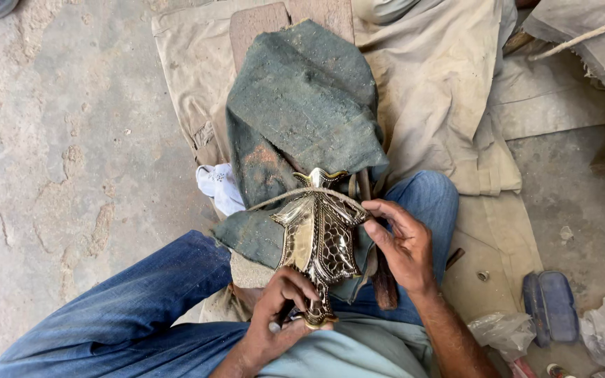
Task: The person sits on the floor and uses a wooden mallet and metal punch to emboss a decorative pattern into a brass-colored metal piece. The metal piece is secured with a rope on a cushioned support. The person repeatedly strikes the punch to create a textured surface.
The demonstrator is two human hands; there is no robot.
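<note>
I hold a shiny brass ornament shaped like a winged shield with a netted pattern [318,234] upright over my lap, resting against a dusty dark-green cloth [302,105] that drapes a wooden board [257,21]. My left hand [280,315] is curled shut around the ornament's narrow lower stem, fingers wrapped tight, thumb across the front. My right hand [404,241] is half open, its fingertips pressing the ornament's right edge, the palm turned inward. A thin pale cord [295,192] loops over the ornament's upper part. A beige canvas sheet [442,91] covers the concrete floor [57,140] beneath me. A white rag [218,185] peeks out at the green cloth's left edge. A blue flat case [551,304] lies on the floor off the sheet's right edge.
</note>
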